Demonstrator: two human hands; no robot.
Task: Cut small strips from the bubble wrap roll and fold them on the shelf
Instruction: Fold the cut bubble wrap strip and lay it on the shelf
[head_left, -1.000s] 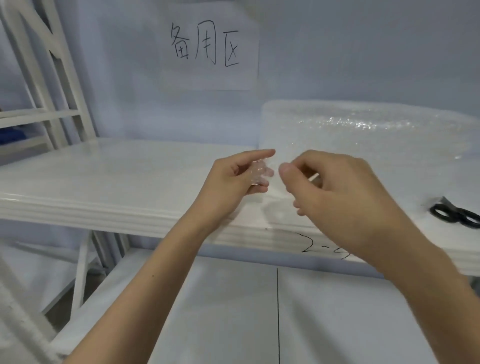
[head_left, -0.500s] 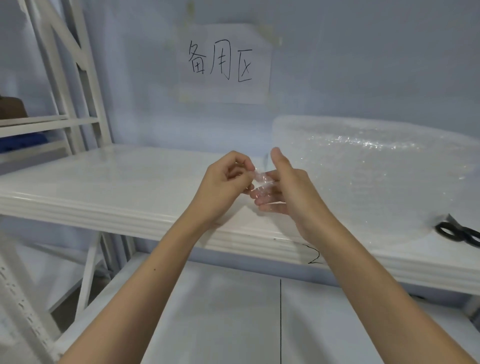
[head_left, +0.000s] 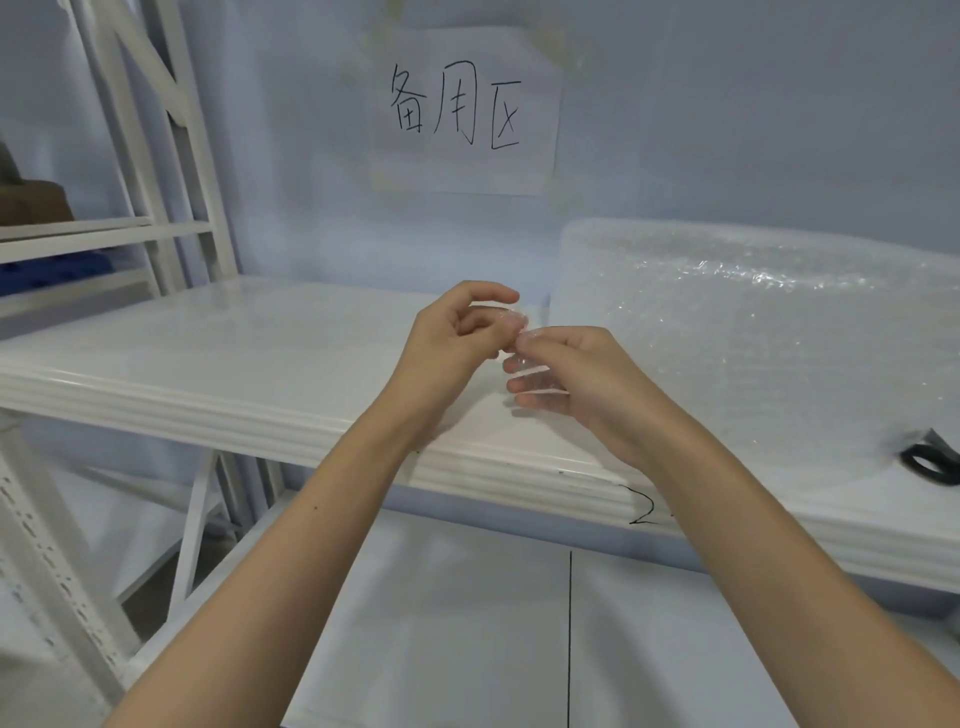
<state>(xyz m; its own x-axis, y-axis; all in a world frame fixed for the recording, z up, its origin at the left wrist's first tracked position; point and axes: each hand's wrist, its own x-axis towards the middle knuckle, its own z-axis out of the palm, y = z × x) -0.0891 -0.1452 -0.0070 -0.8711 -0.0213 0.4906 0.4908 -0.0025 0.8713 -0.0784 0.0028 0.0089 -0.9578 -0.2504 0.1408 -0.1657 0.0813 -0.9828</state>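
Head view, left hand (head_left: 447, 343) and right hand (head_left: 582, 384) fingers pinching bubble wrap strip (head_left: 519, 332) above shelf (head_left: 234, 364)

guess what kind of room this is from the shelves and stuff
Probably a storeroom or packing area: white metal shelving, a big roll of bubble wrap with scissors beside it, and a handwritten paper sign taped to the wall.

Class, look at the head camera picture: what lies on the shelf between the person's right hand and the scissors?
Head view: the bubble wrap roll lies between the right hand and scissors on the shelf.
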